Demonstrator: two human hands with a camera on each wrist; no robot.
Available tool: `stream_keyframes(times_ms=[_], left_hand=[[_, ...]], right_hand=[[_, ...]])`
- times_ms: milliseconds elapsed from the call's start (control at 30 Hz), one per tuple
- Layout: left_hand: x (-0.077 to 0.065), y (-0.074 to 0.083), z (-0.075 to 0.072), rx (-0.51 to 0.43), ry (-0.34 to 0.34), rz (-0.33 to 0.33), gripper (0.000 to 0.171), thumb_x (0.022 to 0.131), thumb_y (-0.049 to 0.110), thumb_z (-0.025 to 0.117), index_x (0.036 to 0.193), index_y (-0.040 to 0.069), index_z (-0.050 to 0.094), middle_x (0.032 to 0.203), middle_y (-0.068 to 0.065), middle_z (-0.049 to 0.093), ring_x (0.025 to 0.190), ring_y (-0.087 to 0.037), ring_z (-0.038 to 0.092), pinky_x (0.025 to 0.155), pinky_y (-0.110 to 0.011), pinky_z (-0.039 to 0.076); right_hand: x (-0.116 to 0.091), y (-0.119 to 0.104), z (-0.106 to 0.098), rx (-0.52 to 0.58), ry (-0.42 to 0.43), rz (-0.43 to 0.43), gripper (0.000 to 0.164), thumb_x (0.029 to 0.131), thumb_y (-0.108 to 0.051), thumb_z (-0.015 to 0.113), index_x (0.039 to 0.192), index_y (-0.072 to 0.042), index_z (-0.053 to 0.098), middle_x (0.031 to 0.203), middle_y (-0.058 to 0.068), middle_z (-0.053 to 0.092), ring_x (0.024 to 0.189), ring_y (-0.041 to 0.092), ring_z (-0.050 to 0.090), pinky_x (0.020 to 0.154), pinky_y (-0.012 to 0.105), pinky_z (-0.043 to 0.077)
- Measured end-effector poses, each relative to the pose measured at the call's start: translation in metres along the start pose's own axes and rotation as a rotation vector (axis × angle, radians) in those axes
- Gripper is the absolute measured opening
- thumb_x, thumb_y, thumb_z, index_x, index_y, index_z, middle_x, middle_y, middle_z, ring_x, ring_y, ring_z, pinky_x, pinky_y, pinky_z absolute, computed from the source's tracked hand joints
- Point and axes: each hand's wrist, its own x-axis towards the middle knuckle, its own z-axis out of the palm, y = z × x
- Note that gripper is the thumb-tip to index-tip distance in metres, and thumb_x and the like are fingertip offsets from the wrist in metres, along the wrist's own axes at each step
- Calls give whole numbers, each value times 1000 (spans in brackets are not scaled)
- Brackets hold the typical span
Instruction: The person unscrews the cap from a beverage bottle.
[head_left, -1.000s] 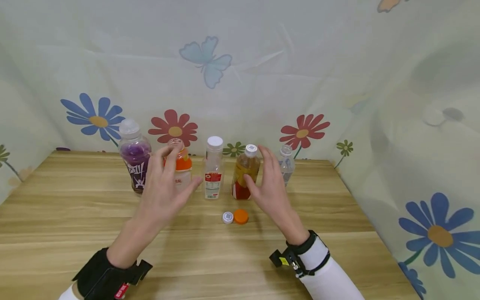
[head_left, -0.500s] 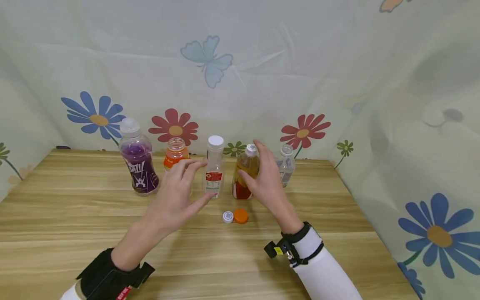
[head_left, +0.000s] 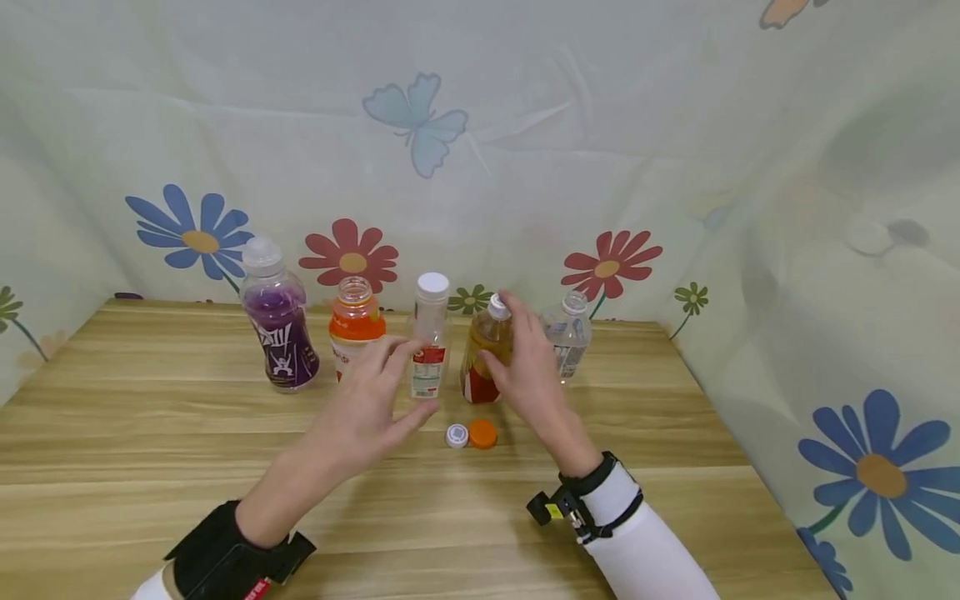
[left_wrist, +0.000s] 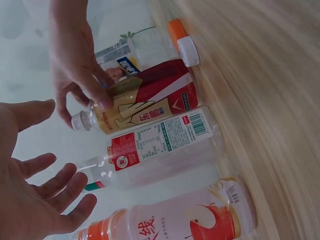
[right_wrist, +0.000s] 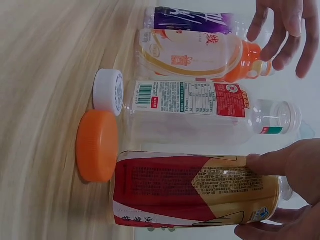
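My right hand (head_left: 531,375) grips the upper part of an upright yellow-and-red drink bottle (head_left: 474,350) with a white cap. In the right wrist view the thumb (right_wrist: 272,162) lies on one side of this bottle and fingers reach round the other. My left hand (head_left: 367,408) is held in front of a clear bottle (head_left: 427,379) with a red-and-white label and white top. Its fingers are spread and slightly bent, holding nothing, as the left wrist view shows. Behind that hand stands an uncapped orange-and-white bottle (head_left: 356,321), partly hidden.
A purple bottle (head_left: 279,333) stands at the left end of the row, and a clear open-necked bottle (head_left: 572,342) at the right end. A white cap (head_left: 457,436) and an orange cap (head_left: 482,433) lie side by side on the wooden table (head_left: 420,533). A flowered curtain (head_left: 495,192) hangs behind.
My left hand has come away from the orange bottle's neck, moving right and down to the clear bottle. My right hand has closed on the yellow-and-red bottle, which has shifted slightly left.
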Motion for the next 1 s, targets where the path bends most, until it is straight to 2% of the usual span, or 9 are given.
stream_keyframes(times_ms=[200, 333, 467, 800, 1000], left_hand=[[-1, 1, 4, -3, -6, 15, 72, 86, 29, 86, 143, 3, 50, 130, -15, 55, 120, -33, 53, 102, -52, 48], [-1, 0, 4, -12, -10, 16, 72, 87, 29, 86, 143, 2, 50, 130, -15, 55, 119, -32, 53, 102, -50, 49], [0, 0, 6, -26, -22, 13, 73, 87, 28, 85, 144, 2, 49, 131, -15, 54, 121, -31, 53, 103, -49, 49], [-1, -1, 8, -27, -30, 13, 76, 87, 29, 85, 148, 2, 47, 132, -15, 54, 121, -31, 53, 102, -49, 50], [-1, -1, 8, -37, -47, -5, 78, 88, 33, 85, 149, 4, 46, 135, -14, 53, 124, -31, 52, 103, -51, 49]], right_hand=[[-4, -2, -4, 33, 10, -36, 82, 87, 0, 81, 156, -6, 36, 147, 20, 49, 130, 35, 51, 108, 49, 46], [-8, -5, -11, 56, 31, -47, 80, 87, -1, 81, 154, -5, 38, 142, 21, 52, 120, 35, 55, 95, 48, 54], [-11, -7, -19, 79, 42, -62, 80, 87, -2, 82, 154, -6, 38, 137, 21, 54, 111, 33, 57, 86, 45, 58], [-15, -17, -32, 141, 8, -112, 85, 84, -9, 86, 153, -1, 38, 136, 18, 57, 111, 32, 61, 80, 43, 61], [-19, -26, -39, 169, -39, -67, 84, 87, -15, 85, 155, -6, 37, 136, 14, 57, 115, 29, 60, 83, 40, 61]])
